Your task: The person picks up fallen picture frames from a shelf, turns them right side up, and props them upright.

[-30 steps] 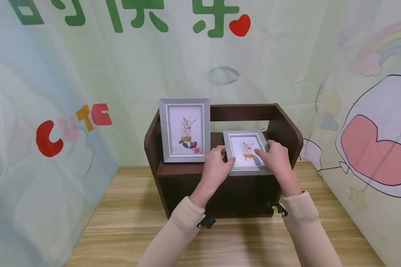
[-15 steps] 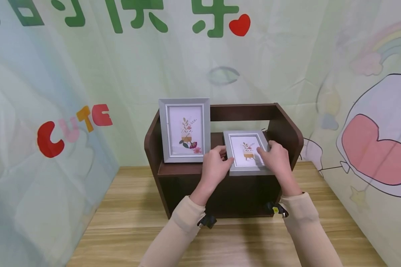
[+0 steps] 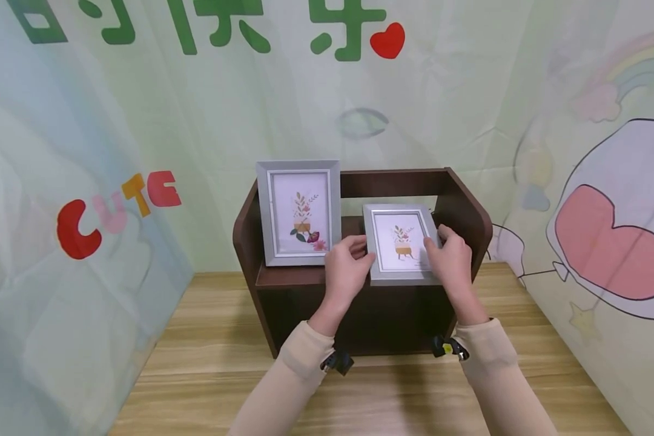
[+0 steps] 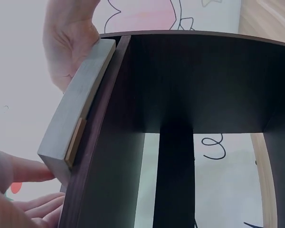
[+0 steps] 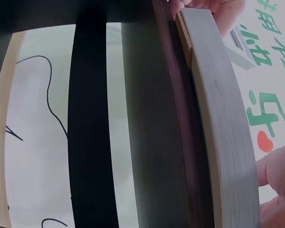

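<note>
I've got both hands, left hand (image 3: pixel 347 267) and right hand (image 3: pixel 451 258), pinching the small grey picture frame (image 3: pixel 400 244) by its side edges, half tilted up on the dark brown wooden shelf (image 3: pixel 469 209) at 3 o'clock of the upright large grey picture frame (image 3: pixel 298 212), not yet standing.

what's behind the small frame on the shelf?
Behind the small frame, held by the left hand and right hand, are the brown shelf's back rail and the printed backdrop. The frame covers the shelf board behind it.

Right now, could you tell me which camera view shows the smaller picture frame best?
The head view: the smaller picture frame faces the camera whole on the brown shelf, held between the left hand and right hand. Both wrist views show only its grey edge from below, against the shelf.
</note>
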The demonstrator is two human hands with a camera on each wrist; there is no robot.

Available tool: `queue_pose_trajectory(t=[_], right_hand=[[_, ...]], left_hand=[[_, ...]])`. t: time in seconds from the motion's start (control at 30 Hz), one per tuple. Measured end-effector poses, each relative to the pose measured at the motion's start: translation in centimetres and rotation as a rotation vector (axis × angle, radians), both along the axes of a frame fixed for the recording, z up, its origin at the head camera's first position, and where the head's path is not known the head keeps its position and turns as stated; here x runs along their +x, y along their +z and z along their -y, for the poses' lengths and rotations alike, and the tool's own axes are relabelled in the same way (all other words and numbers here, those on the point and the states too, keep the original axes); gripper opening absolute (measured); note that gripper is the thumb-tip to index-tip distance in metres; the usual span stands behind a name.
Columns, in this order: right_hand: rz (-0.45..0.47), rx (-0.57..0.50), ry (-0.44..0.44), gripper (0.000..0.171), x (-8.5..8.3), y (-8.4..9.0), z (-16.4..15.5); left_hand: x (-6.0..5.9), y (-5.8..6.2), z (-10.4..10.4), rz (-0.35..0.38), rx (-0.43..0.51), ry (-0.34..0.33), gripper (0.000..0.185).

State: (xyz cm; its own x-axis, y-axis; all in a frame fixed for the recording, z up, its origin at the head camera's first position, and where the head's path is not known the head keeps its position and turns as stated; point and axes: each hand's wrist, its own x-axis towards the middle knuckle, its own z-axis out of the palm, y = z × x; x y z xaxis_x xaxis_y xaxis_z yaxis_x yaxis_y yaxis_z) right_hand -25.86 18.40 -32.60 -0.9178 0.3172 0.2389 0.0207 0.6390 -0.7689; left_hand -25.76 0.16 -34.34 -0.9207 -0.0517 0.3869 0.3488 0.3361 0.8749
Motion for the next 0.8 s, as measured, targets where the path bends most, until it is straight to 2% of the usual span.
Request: queue_pose_trajectory(t=[0.4,0.63,0.8], right_hand=[[-0.102,-0.045,-0.003,0.044,-0.32,-0.23,0.19],[-0.086,-0.081,-0.011,0.046,-0.07,-0.08,0.3],[-0.118,-0.107,-0.016,0.046,-0.2,-0.17,0.31]], left_hand=[[-0.28,-0.21,-0.1,-0.027,0.074,0.019,0.034],[-0.11,0.0,-0.26,-0.027,0.099,0.013,0.042],[-0.03,0.31,-0.19,-0.018,0.086,0.008,0.045]])
